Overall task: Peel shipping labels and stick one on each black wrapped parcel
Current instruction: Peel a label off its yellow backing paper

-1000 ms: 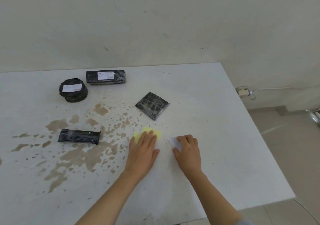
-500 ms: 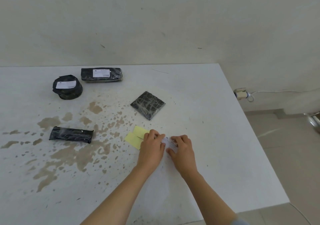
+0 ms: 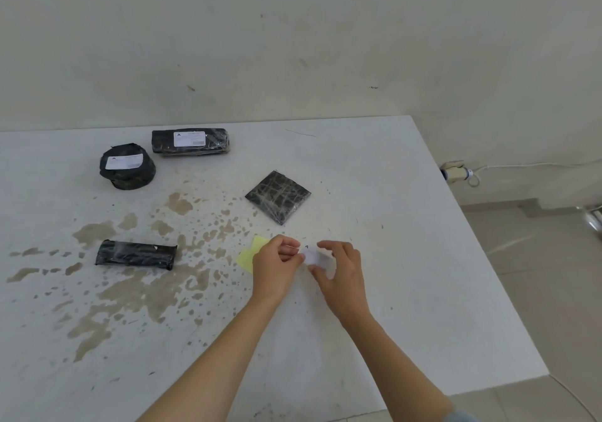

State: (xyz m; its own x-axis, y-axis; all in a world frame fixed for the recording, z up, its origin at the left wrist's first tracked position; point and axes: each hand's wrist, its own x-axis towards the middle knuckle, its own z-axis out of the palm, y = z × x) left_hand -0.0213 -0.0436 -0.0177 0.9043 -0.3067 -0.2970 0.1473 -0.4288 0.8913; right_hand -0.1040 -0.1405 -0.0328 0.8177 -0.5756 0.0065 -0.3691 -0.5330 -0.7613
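Note:
Both hands hold a small white shipping label just above the table. My left hand pinches its left edge, and my right hand grips its right side. Yellow backing sheets lie on the table beside my left hand, partly hidden by it. A flat square black parcel with no label lies just beyond my hands. A long black parcel lies bare at the left. At the back, a round black parcel and a long black parcel each carry a white label.
The white table has brown stains across its left half, and its right edge runs diagonally near my right arm. A wall stands behind the table. A power plug and cable lie on the floor to the right.
My left hand left the yellow sheets and came to the label in my right hand. Both hands then lifted the label slightly off the table.

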